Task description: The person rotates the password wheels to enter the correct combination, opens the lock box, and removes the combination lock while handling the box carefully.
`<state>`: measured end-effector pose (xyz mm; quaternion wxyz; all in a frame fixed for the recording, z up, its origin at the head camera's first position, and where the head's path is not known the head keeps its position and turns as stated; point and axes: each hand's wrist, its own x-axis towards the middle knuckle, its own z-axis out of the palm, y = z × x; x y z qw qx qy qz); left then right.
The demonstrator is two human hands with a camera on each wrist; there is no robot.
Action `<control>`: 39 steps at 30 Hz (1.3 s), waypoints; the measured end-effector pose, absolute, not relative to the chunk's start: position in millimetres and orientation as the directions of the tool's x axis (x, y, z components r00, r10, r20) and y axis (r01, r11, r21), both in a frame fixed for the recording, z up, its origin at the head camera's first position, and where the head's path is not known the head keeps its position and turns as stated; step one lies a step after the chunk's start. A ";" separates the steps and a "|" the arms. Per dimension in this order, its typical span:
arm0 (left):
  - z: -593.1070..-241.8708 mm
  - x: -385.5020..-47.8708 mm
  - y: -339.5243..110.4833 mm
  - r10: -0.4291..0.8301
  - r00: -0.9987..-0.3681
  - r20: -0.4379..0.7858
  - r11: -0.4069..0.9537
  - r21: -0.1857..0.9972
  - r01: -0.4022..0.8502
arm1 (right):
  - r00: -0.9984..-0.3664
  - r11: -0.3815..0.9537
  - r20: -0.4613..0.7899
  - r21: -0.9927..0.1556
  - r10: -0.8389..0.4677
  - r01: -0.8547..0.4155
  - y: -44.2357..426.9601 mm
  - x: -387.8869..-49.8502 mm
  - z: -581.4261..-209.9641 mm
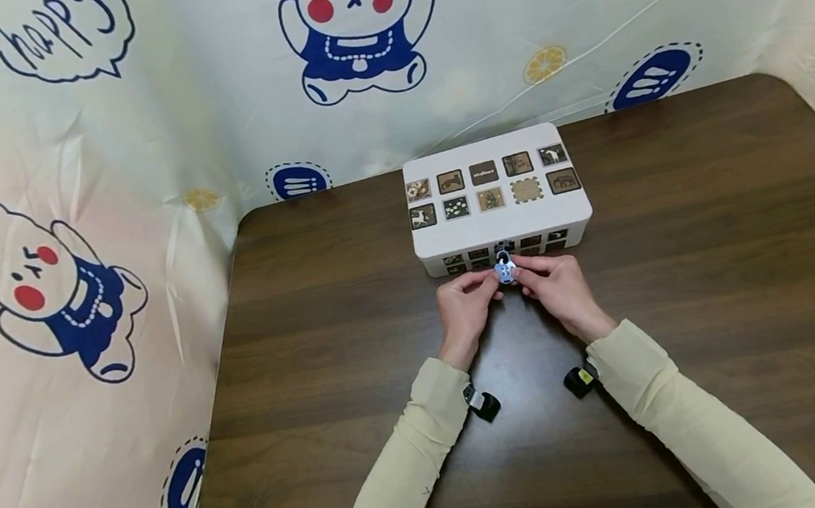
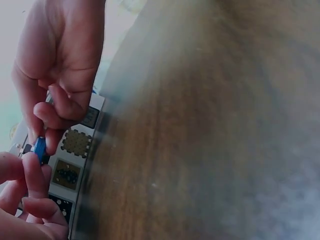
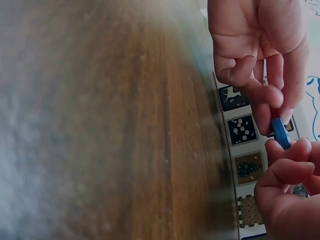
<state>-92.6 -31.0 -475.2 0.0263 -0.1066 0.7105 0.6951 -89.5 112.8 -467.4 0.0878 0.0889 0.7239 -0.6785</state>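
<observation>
In the head view my left hand (image 1: 465, 306) and right hand (image 1: 558, 287) meet at a small light-blue and white piece with a black part at its far end (image 1: 505, 268). Thumb and fingers of each hand pinch it from either side. Both wrist views show a narrow blue edge of the piece (image 2: 39, 147) between the fingertips; its exact kind is unclear. Just behind the hands stands a white box (image 1: 495, 231) with rounded corners and printed square pictures. The piece overlaps the box's front face in the head view; whether they touch cannot be told.
The dark wooden table (image 1: 341, 337) extends to both sides of the hands. Along its back and left hangs a pale curtain (image 1: 222, 82) printed with cartoon figures. Small black wrist devices (image 1: 483, 404) hang beside the cuffs.
</observation>
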 end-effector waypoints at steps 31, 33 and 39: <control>-459.9 -118.3 -44.4 -0.001 -0.975 -0.223 0.153 0.963 -0.221 | -0.893 -0.382 -0.377 -0.884 0.244 0.269 77.1 -78.4 -468.2; -457.2 -120.1 -45.1 0.003 -0.972 -0.233 0.183 0.956 -0.229 | -0.880 -0.427 -0.403 -0.862 0.252 0.273 74.5 -78.4 -469.1; -447.5 -119.6 -41.6 -0.027 -0.971 -0.238 0.251 0.939 -0.237 | -0.855 -0.513 -0.448 -0.815 0.262 0.269 70.3 -78.8 -468.7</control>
